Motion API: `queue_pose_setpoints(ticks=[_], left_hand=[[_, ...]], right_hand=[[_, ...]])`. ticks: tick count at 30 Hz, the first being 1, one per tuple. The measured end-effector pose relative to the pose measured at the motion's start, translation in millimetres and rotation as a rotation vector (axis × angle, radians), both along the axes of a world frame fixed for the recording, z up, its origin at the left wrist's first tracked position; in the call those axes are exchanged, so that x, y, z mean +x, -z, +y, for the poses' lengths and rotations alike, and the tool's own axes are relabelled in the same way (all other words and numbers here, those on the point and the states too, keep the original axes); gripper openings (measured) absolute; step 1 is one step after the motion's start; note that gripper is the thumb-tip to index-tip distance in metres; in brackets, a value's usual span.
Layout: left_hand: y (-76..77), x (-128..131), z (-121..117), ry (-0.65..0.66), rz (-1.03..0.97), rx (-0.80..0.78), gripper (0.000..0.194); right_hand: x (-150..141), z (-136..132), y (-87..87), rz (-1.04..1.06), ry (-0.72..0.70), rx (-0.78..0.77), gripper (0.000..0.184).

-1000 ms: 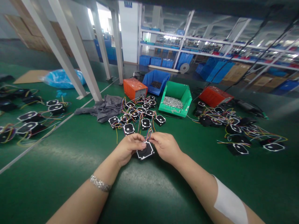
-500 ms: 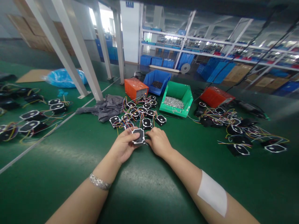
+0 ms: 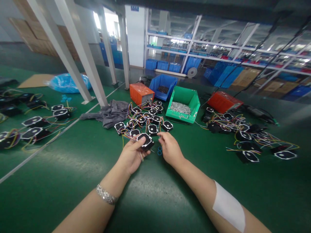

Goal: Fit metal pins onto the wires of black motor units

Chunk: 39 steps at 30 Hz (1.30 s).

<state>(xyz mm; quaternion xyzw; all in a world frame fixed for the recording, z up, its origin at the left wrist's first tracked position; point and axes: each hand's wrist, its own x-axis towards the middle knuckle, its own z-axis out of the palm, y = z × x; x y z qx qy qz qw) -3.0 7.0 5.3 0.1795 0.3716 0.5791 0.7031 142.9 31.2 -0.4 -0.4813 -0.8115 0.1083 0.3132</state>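
One black part held in the left hand, with the right hand close by

In the head view, a squarish black part with a white edge (image 3: 145, 141) is grasped by the left hand (image 3: 131, 157), the thumb laid on its upper face. Wire ends are seen below it, beside the fingers. The right hand (image 3: 172, 150) is held just beside the part, apart from it, with its fingers bent in toward the thumb; whether anything is gripped there cannot be told. Two small blue loops (image 3: 159, 151) are seen just left of it; whether they are touched cannot be told.

Beyond the hands, a cluster of similar wired parts (image 3: 153, 129) is spread on the green bench (image 3: 145, 207). Behind it, an orange box (image 3: 141, 94) and a blue bin (image 3: 155, 84) with dark contents are placed. Small metallic pieces are held in a green bin (image 3: 179, 118), right of the cluster. A grey cloth (image 3: 114, 113) is crumpled to the left. More wired parts are scattered at the far left (image 3: 34, 133) and at the right (image 3: 245, 136), where a red-orange box (image 3: 224, 102) is set behind them.
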Motion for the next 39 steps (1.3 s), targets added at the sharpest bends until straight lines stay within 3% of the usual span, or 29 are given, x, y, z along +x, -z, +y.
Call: queue_pose_setpoints(ticks=[4, 7, 9, 17, 25, 33, 39], left_hand=[[-1.3, 4, -2, -0.033, -0.038, 0.038, 0.028], [1.0, 7, -3, -0.049, -0.044, 0.062, 0.027], [2.6, 10, -4, -0.064, -0.041, 0.084, 0.026], [3.0, 17, -9, -0.085, -0.005, 0.105, 0.028], [10.2, 15, -3, -0.178, -0.046, 0.066, 0.026], [7.9, 12, -1, -0.199, -0.085, 0.049, 0.023], [7.2, 11, -2, -0.152, -0.06, 0.09, 0.018]], right_hand=[[-6, -18, -13.4, 0.403, 0.104, -0.126, 0.011], [-15, -28, -15.4, 0.551, 0.061, -0.223, 0.004], [-19, -32, -13.3, 0.575, 0.039, -0.205, 0.003], [-20, -29, -7.5, 0.488, 0.095, -0.12, 0.008], [-19, -33, 0.6, -0.079, -0.068, 0.235, 0.027], [-24, -43, -4.6, -0.225, -0.091, 0.215, 0.034], [-21, -42, -8.1, -0.103, 0.015, 0.155, 0.044]])
